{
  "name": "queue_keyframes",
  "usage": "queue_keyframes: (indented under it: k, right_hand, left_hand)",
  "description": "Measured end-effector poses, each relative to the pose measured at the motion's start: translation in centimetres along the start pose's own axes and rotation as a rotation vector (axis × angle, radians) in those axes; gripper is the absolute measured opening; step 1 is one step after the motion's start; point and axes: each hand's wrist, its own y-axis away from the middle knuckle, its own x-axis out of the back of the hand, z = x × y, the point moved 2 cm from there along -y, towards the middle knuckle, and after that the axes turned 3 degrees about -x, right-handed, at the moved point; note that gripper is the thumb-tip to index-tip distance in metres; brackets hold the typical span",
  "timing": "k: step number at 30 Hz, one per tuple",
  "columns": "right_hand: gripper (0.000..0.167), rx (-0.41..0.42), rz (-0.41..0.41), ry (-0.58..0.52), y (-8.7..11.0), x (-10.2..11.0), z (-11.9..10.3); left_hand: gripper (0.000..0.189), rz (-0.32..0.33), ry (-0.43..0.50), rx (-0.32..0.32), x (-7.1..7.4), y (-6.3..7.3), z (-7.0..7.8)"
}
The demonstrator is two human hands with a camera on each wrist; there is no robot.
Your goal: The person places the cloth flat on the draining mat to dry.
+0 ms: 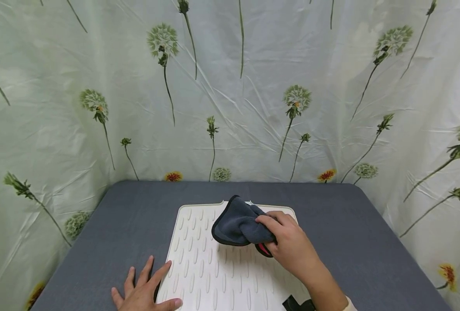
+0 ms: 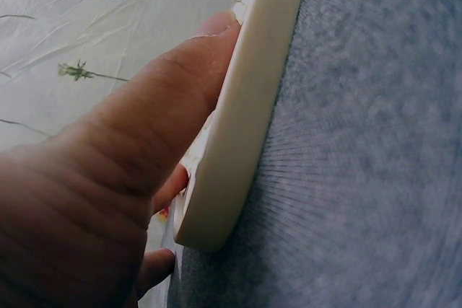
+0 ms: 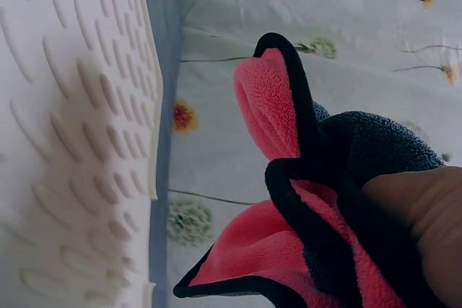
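Observation:
A white board with raised oval ridges (image 1: 198, 263) lies on the grey table. My right hand (image 1: 292, 242) grips a bunched cleaning cloth (image 1: 237, 222), dark grey on one face and pink on the other, with black edging. The cloth hangs over the board's far half; in the right wrist view its pink folds (image 3: 263, 99) stand apart from the ridged surface, which carries a shadow. My left hand (image 1: 144, 287) is spread at the board's left edge, thumb and index fingertip on its rim, the other fingers over the table. The left wrist view shows the thumb (image 2: 180, 77) against the board's thick side (image 2: 231, 156).
The grey table (image 1: 342, 242) extends on both sides of the board and behind it. A pale curtain (image 1: 230, 99) printed with dandelions hangs behind and around the table. A black strap (image 1: 297, 303) sits by the right wrist.

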Motion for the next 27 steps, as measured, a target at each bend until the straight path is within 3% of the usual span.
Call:
queue_keyframes:
  k: [16,27]
  right_hand:
    - [0.051,0.002,-0.129,-0.045,0.0,-3.6,-2.0]
    - [0.051,0.054,-0.202,-0.043,0.9,-6.4,-2.7]
  left_hand:
    - [0.107,0.012,0.003,-0.007,0.1,0.5,0.5]
    - [0.107,0.006,-0.008,-0.009,0.2,0.4,0.3]
